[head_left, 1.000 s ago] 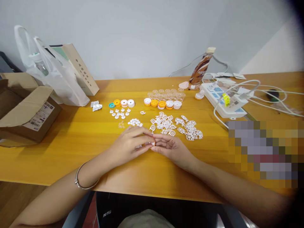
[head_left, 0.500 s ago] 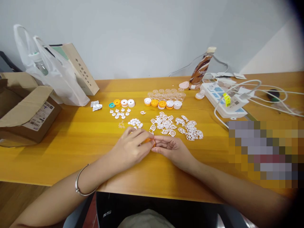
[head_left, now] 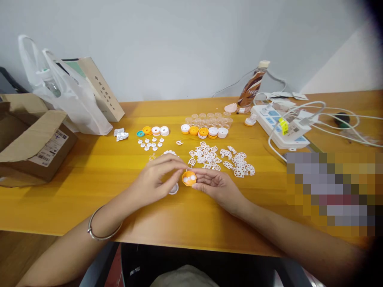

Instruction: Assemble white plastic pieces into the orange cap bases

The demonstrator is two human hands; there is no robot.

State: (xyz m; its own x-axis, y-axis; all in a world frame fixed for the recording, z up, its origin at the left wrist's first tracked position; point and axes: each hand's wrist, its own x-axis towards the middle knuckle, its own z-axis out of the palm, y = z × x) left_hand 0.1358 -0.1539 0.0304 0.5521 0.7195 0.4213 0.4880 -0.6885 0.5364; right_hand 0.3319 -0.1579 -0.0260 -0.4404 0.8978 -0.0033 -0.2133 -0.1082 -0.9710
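A small round orange plastic shell sits between my two hands, its hollow side turned toward me and white pieces inside it. My right hand grips its right side, thumb at the front and fingers stretched beyond it. At the upper left rim, the thumb and fingertips of my left hand come together; what they pinch, if anything, is hidden. Partly under the left hand lies a white round ring-like part. Just beyond the hands are flat white cut-out parts and small white discs, partly covered.
White pegged pieces lie at left, below coloured round shells. More shells line up before clear plastic cups. A power strip with cables, a bottle, a cardboard box and a plastic bag stand around.
My left hand has shifted left off the orange shell, uncovering its inside with the white pieces. The white ring-like part now shows under that hand. My right hand has barely moved.
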